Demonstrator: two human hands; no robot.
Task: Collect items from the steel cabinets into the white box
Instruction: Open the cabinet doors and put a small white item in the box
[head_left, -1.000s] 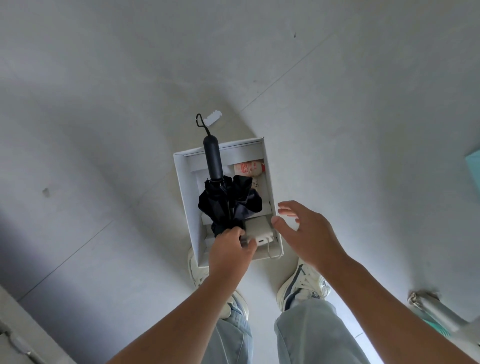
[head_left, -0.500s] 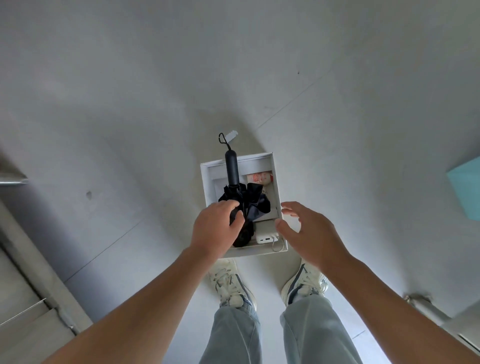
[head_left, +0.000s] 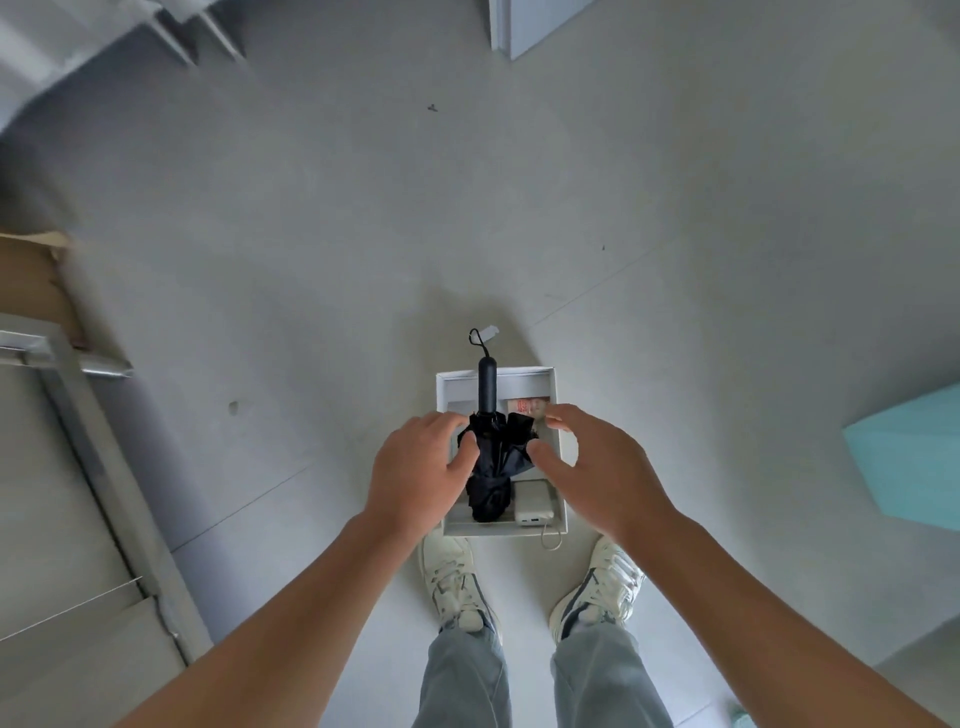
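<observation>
A: Where's the umbrella (head_left: 488, 462)?
B: In the white box (head_left: 522, 374), between my hands. My left hand (head_left: 415, 473) curls against its fabric, grip unclear; my right hand (head_left: 597, 467) hovers just beside, fingers (head_left: 566, 418) spread.

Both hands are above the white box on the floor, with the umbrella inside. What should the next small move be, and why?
Probably lower both hands onto the side walls of the white box and grip them for lifting. The left hand and right hand flank the umbrella, fingers relaxed, neither plainly gripping anything. The umbrella lies in the box beside the power bank.
</observation>
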